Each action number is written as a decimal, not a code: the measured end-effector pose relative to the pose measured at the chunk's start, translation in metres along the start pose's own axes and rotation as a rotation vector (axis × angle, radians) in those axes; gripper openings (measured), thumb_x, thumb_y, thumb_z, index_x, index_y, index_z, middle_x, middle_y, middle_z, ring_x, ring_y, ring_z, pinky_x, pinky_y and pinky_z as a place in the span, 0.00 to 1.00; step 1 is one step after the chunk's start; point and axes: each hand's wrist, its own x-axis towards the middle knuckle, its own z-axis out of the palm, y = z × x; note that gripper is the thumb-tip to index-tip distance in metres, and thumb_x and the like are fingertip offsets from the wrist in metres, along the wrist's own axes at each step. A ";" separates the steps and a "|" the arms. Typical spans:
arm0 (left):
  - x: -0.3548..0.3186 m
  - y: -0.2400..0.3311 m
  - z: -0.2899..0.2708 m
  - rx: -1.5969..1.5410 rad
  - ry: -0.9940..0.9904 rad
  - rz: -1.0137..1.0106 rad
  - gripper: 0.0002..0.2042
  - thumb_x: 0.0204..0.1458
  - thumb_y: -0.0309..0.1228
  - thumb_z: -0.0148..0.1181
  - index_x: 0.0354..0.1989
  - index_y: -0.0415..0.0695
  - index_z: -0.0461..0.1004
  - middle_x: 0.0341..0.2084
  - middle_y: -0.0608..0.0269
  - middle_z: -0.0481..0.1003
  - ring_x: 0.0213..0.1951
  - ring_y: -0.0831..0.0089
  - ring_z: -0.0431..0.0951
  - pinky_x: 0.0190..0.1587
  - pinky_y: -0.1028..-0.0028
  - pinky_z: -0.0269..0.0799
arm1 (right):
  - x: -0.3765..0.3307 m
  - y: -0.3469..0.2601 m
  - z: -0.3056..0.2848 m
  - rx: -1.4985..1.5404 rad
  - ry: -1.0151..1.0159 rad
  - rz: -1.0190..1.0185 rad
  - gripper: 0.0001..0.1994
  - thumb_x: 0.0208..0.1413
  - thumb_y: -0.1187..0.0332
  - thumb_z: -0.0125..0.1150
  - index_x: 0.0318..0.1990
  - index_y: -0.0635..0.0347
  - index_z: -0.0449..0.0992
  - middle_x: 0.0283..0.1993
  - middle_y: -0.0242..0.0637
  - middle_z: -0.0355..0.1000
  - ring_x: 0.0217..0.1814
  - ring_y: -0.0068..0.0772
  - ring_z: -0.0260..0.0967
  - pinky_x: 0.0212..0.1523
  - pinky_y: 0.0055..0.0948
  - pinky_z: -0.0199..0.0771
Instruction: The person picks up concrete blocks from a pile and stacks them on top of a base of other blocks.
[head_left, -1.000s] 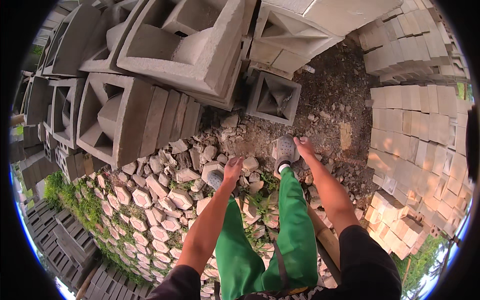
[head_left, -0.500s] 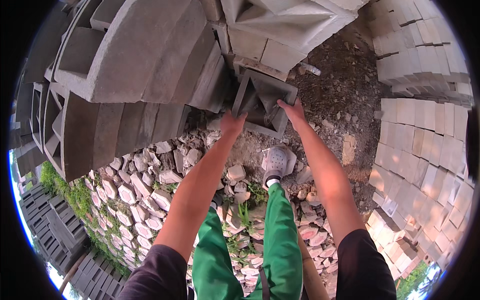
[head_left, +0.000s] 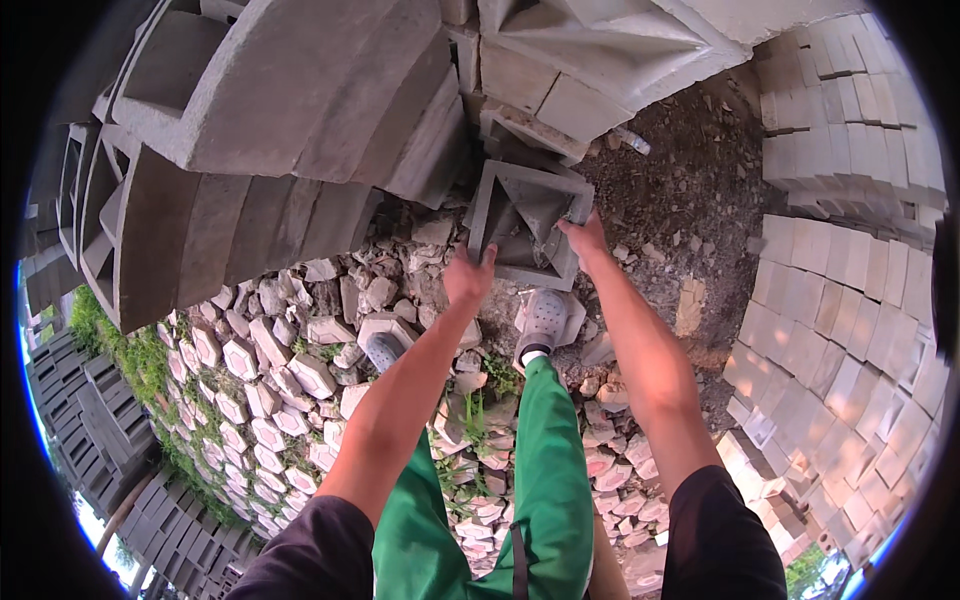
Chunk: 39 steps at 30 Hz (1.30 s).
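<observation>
Both my hands grip a square grey concrete block [head_left: 528, 215] with a raised rim and slanted inner faces around hollow openings. My left hand [head_left: 468, 276] closes on its left side near the lower corner. My right hand [head_left: 585, 240] is closed on the right edge, thumb over the rim. The block is slightly tilted, in front of my shoes, and its underside is hidden. Just beyond it, a similar block [head_left: 530, 135] leans at the foot of the stacked blocks.
Large stacked concrete blocks [head_left: 290, 100] rise at the left and ahead. Pale bricks [head_left: 840, 310] are piled along the right. Loose stones and hexagonal pavers [head_left: 270, 340] cover the ground at left. A clear plastic bottle [head_left: 632, 141] lies on the dirt. My grey clog [head_left: 543, 318] rests on a paver.
The block and both hands have come slightly toward me, away from the stack, uncovering more of the leaning block behind. My left shoe now shows on a paver.
</observation>
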 end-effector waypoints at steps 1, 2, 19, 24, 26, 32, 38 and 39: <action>0.003 0.000 0.000 -0.007 -0.002 -0.001 0.29 0.48 0.54 0.55 0.48 0.41 0.69 0.35 0.47 0.76 0.41 0.50 0.76 0.45 0.61 0.69 | -0.001 0.001 -0.005 -0.006 0.002 -0.002 0.34 0.46 0.75 0.63 0.62 0.61 0.53 0.58 0.42 0.63 0.58 0.37 0.62 0.56 0.31 0.61; 0.014 -0.004 -0.003 -0.274 -0.039 -0.069 0.31 0.48 0.57 0.53 0.49 0.41 0.69 0.37 0.49 0.76 0.41 0.54 0.75 0.46 0.63 0.67 | 0.003 0.005 -0.009 -0.024 -0.070 -0.080 0.33 0.50 0.67 0.61 0.63 0.60 0.52 0.59 0.43 0.62 0.60 0.38 0.60 0.58 0.32 0.60; -0.002 -0.028 0.004 -0.691 -0.330 -0.479 0.44 0.46 0.67 0.41 0.54 0.33 0.66 0.53 0.43 0.67 0.55 0.56 0.65 0.57 0.66 0.58 | 0.011 0.094 -0.028 0.712 -0.397 0.249 0.23 0.61 0.52 0.37 0.57 0.55 0.63 0.54 0.36 0.66 0.55 0.38 0.64 0.56 0.39 0.65; -0.074 -0.116 -0.013 -0.706 -0.368 -0.373 0.44 0.46 0.69 0.39 0.53 0.35 0.68 0.50 0.46 0.70 0.53 0.58 0.68 0.57 0.65 0.59 | -0.112 0.084 -0.009 0.634 -0.393 0.296 0.26 0.59 0.48 0.40 0.59 0.54 0.61 0.59 0.37 0.62 0.60 0.40 0.59 0.61 0.40 0.58; -0.092 -0.136 -0.032 -1.024 -0.639 -0.385 0.43 0.47 0.69 0.37 0.54 0.39 0.68 0.51 0.52 0.70 0.53 0.63 0.68 0.56 0.67 0.59 | -0.145 0.089 0.010 0.565 -0.414 0.285 0.26 0.59 0.49 0.41 0.59 0.54 0.61 0.58 0.37 0.62 0.59 0.40 0.59 0.61 0.40 0.58; -0.154 -0.223 -0.075 -1.065 -0.558 -0.453 0.41 0.48 0.69 0.37 0.54 0.44 0.70 0.53 0.55 0.69 0.53 0.66 0.68 0.56 0.69 0.59 | -0.238 0.093 0.087 0.344 -0.491 0.273 0.25 0.60 0.50 0.41 0.59 0.55 0.62 0.58 0.38 0.63 0.59 0.40 0.60 0.60 0.40 0.59; -0.225 -0.294 -0.161 -1.309 -0.346 -0.450 0.41 0.48 0.68 0.38 0.54 0.41 0.69 0.54 0.52 0.67 0.54 0.65 0.67 0.56 0.68 0.58 | -0.323 0.060 0.179 0.045 -0.642 0.228 0.24 0.60 0.51 0.41 0.58 0.55 0.62 0.57 0.38 0.63 0.58 0.40 0.61 0.59 0.40 0.60; -0.234 -0.301 -0.170 -1.290 -0.269 -0.477 0.41 0.48 0.67 0.38 0.54 0.40 0.69 0.54 0.51 0.67 0.54 0.65 0.67 0.56 0.68 0.58 | -0.334 0.050 0.195 -0.022 -0.667 0.220 0.24 0.60 0.51 0.41 0.58 0.55 0.62 0.57 0.38 0.64 0.58 0.40 0.61 0.59 0.40 0.61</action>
